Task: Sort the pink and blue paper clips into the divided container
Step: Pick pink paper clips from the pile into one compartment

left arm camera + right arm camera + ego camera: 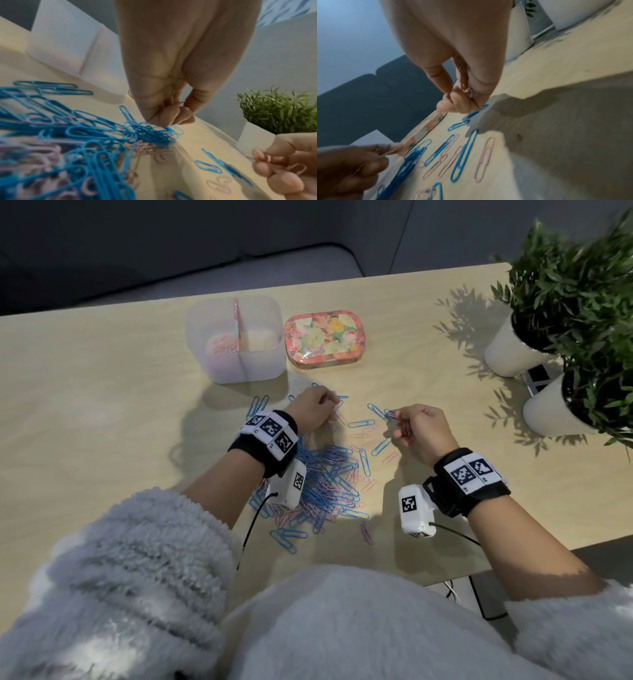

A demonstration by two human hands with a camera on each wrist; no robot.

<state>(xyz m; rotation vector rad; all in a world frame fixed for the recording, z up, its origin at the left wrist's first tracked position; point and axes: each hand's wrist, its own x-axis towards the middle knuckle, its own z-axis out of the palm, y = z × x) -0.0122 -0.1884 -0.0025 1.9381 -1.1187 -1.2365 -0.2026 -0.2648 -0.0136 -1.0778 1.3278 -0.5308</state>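
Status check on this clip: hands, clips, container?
Right hand holds pink clips; left hand pinches at the mixed pile. Divided container: pink in left half, right looks empty. Floral tin beside it.

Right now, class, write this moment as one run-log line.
left hand: pinching clips at pile | right hand: holding pink clips | container: pink in left compartment, right looks empty | blue clips: on table

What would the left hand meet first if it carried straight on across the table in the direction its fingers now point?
Probably the floral tin. The left hand points away from the person over scattered blue clips; the divided container sits slightly to its left, though depth is unclear.
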